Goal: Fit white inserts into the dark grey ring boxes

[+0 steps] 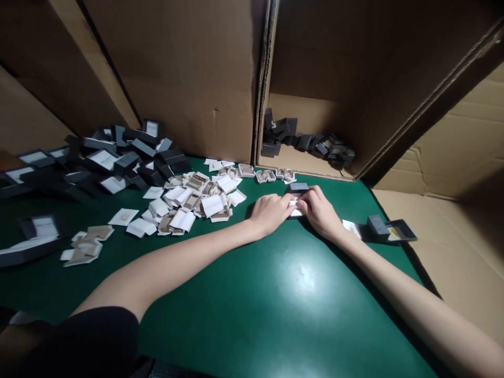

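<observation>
A small dark grey box (pixel 298 187) lies between my hands on the green tabletop, with a white insert (pixel 294 203) in its opening. My left hand (pixel 271 213) grips the box's left side, fingers curled and thumb tip at the white insert. From the right, my right hand (pixel 319 211) closes on the same box, its thumb and index finger at the insert. My fingers hide part of the box and insert. Just right of my right wrist are a separate dark box part (pixel 378 228), an open dark tray (pixel 400 231) and a white card (pixel 352 229).
Left of my hands spreads a pile of folded white and grey card inserts (pixel 192 202). Behind it are heaped dark boxes (pixel 126 157). An open cardboard carton (pixel 303 164) holds several dark boxes. Cardboard walls (pixel 189 79) border the green table (pixel 252 304).
</observation>
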The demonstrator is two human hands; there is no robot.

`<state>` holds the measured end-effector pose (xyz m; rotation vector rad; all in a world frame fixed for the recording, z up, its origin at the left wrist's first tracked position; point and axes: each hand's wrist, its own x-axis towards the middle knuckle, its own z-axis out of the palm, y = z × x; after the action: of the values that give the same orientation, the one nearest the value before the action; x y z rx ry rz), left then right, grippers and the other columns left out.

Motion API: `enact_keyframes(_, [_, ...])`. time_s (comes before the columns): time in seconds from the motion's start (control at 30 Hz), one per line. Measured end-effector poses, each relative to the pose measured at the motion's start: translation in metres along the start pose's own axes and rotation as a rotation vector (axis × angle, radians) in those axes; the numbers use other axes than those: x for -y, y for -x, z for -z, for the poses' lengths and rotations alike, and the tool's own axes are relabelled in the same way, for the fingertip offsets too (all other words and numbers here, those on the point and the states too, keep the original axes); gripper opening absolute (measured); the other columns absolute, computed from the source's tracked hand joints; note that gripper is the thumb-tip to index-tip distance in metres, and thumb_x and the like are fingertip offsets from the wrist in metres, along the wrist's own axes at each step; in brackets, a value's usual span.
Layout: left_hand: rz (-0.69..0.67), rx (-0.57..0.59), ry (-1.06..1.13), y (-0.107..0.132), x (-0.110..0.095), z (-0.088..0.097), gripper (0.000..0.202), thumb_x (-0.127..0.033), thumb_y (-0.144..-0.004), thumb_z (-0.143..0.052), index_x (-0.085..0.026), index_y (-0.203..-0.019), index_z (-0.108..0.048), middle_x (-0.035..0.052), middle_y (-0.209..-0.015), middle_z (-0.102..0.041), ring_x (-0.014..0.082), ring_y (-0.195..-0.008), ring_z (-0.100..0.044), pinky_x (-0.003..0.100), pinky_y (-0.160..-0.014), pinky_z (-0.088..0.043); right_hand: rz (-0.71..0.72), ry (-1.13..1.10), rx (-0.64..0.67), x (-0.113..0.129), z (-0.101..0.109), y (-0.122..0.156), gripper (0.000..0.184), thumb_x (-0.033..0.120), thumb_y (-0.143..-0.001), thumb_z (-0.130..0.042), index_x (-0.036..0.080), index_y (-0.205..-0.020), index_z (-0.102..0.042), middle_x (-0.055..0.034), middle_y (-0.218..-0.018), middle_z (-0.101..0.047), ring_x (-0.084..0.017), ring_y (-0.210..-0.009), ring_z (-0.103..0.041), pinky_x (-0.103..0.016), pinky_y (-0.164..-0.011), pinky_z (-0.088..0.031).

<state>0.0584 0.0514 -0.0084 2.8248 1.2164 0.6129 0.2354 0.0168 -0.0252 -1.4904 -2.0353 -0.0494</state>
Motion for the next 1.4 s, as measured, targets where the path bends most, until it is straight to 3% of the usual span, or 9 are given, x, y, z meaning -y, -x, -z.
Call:
enact_keyframes(0.17, [-0.024,0.107,-0.047,-0.0055,-0.0012,0.0021,0.032,-0.042,-0.095,-0.042,-0.019,-0.111,-0.058,0.0086,-0.084,-0.07,0.0251,-0.078,-0.068,0.03,-0.064,-0.049,-0.008,0.004,-0.006,-0.0014,-0.002,0.0,0.018,0.034,-0.093,-0.04,0.019,-0.091,-0.049,-0.0101,-0.1,-0.051,-0.021,-0.082,-0.055,-0.034,-0.07,-0.047])
enact_keyframes(0.3, [-0.03,0.129,-0.042,-0.0075,-0.0005,0.0033,0.032,-0.041,-0.096,-0.04,-0.019,-0.11,-0.059,0.0087,-0.085,-0.07,0.0259,-0.079,-0.068,0.031,-0.064,-0.049,-0.007,-0.009,-0.023,-0.0004,-0.001,-0.0004,0.019,0.033,-0.094,-0.039,0.02,-0.089,-0.051,-0.0099,-0.099,-0.052,-0.021,-0.082,-0.054,-0.033,-0.07,-0.046])
enact_keyframes(0.43, [-0.04,0.109,0.003,-0.0064,0.003,0.0025,0.032,-0.041,-0.096,-0.039,-0.021,-0.11,-0.06,0.0069,-0.083,-0.07,0.0244,-0.077,-0.067,0.03,-0.063,-0.047,0.004,-0.028,-0.038,-0.0015,-0.0005,-0.0004,0.024,0.032,-0.096,-0.035,0.02,-0.084,-0.052,-0.0073,-0.086,-0.053,-0.019,-0.076,-0.052,-0.03,-0.068,-0.043])
enact_keyframes(0.7, [-0.131,-0.078,0.038,-0.0018,0.0069,0.0002,0.027,-0.028,-0.095,-0.042,-0.02,-0.095,-0.068,0.004,-0.087,-0.066,0.0188,-0.086,-0.06,0.026,-0.063,-0.042,-0.005,-0.037,-0.061,-0.0066,-0.0011,0.002,0.026,0.034,-0.094,-0.042,0.018,-0.081,-0.059,-0.0037,-0.07,-0.054,-0.016,-0.064,-0.051,-0.027,-0.061,-0.039])
enact_keyframes(0.9, [-0.046,-0.005,0.15,-0.0076,0.0071,0.0048,0.024,-0.029,-0.093,-0.047,-0.024,-0.094,-0.07,0.0018,-0.085,-0.069,0.0179,-0.078,-0.063,0.026,-0.062,-0.042,0.038,-0.019,-0.062,-0.0054,0.0004,0.0031,0.027,0.032,-0.095,-0.042,0.018,-0.097,-0.065,-0.0031,-0.068,-0.053,-0.015,-0.062,-0.052,-0.025,-0.059,-0.039])
enact_keyframes(1.03, [-0.036,0.013,0.158,-0.0093,0.0068,0.0072,0.023,-0.028,-0.092,-0.048,-0.024,-0.088,-0.071,0.002,-0.08,-0.067,0.0177,-0.074,-0.061,0.025,-0.059,-0.041,0.047,0.021,-0.053,-0.0032,-0.0001,0.0036,0.026,0.029,-0.095,-0.041,0.017,-0.102,-0.063,-0.0061,-0.076,-0.059,-0.017,-0.069,-0.056,-0.026,-0.063,-0.042])
enact_keyframes(1.27, [-0.108,-0.17,0.171,-0.0034,0.0071,0.002,0.017,-0.024,-0.091,-0.05,-0.02,-0.098,-0.066,0.0041,-0.092,-0.057,0.0161,-0.087,-0.056,0.024,-0.068,-0.046,0.023,0.005,-0.044,-0.0045,-0.0026,0.0021,0.023,0.03,-0.094,-0.042,0.017,-0.093,-0.061,-0.0083,-0.081,-0.065,-0.018,-0.071,-0.06,-0.026,-0.066,-0.044])
enact_keyframes(1.4, [-0.194,-0.245,0.111,-0.0002,0.0076,0.0009,0.016,-0.026,-0.091,-0.051,-0.019,-0.088,-0.065,0.0067,-0.098,-0.051,0.0177,-0.092,-0.053,0.025,-0.066,-0.048,0.017,0.023,-0.026,-0.0068,-0.0043,0.0012,0.025,0.03,-0.094,-0.041,0.016,-0.095,-0.062,-0.0091,-0.079,-0.067,-0.019,-0.067,-0.061,-0.027,-0.062,-0.044])
